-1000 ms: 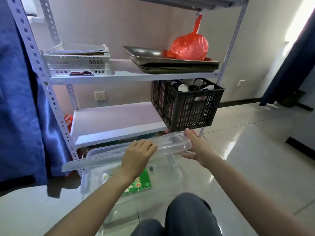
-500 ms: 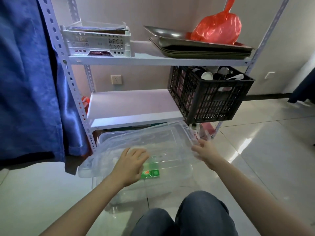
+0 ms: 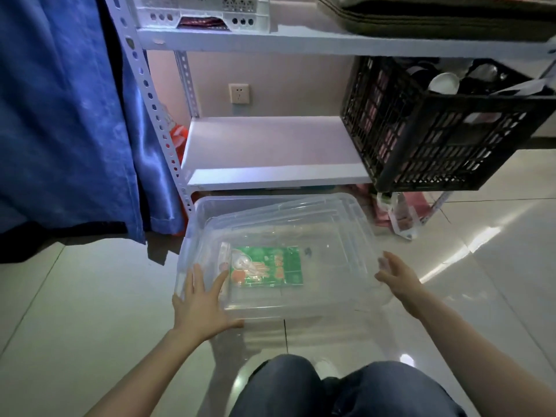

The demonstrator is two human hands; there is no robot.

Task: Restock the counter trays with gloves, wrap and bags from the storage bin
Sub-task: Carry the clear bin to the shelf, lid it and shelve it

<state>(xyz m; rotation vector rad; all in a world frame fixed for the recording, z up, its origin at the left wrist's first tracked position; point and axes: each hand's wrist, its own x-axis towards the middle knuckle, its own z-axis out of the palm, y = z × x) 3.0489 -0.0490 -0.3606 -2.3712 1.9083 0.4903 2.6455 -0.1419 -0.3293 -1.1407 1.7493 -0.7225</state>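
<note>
A clear plastic storage bin (image 3: 190, 236) stands on the tiled floor in front of the shelf rack. Its clear lid (image 3: 319, 233) lies across the top, turned slightly askew. Through the lid shows a green printed packet (image 3: 272, 266) flat on the bin's bottom, with a clear-wrapped item just left of it. My left hand (image 3: 201, 302) lies fingers spread on the lid's front left corner, thumb along the front edge. My right hand (image 3: 397, 276) grips the lid's right edge.
A white metal rack (image 3: 270, 152) rises behind the bin, with a black crate (image 3: 436, 136) overhanging its lower shelf at the right. A white basket (image 3: 204, 10) and stacked metal trays (image 3: 421, 16) sit above. Left hangs a blue curtain (image 3: 66, 115). My knees (image 3: 331, 386) are close below.
The lid was held up level above the bin, then tilted down, and now lies low across the bin's top. The view has dropped and moved closer.
</note>
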